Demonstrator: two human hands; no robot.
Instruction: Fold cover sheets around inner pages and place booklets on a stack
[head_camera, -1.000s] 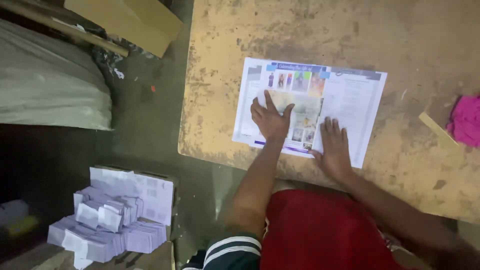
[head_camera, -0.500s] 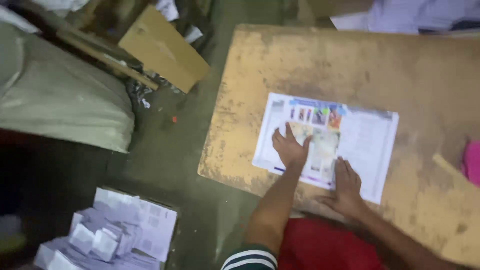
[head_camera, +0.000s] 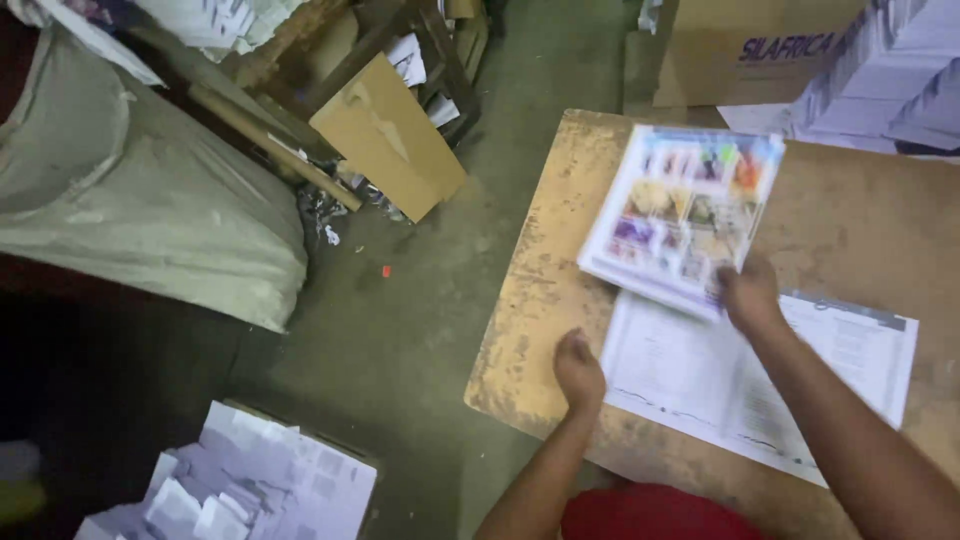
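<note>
L hand (head_camera: 578, 368) rests on the worn tabletop (head_camera: 540, 290) w/ fingers curled under, holding nothing; it sits just left of the white printed sheet (head_camera: 700, 385), touching or nearly touching its edge, can't tell which. Up and to its right, the colourful printed sheet (head_camera: 685, 215) hangs tilted above the table, blurred. R hand (head_camera: 750, 298) is closed on that sheet's lower right corner, thumb side hidden, w/ the white sheet lying flat right under the wrist. Judgement: to do this well, L hand should press the white sheet's near-left edge so it doesn't slide, while R keeps a light pinch at the corner, sheet kept flat enough not to crease. Beyond R hand, a cardboard box (head_camera: 750, 50) stands at the table's far side.
</note>
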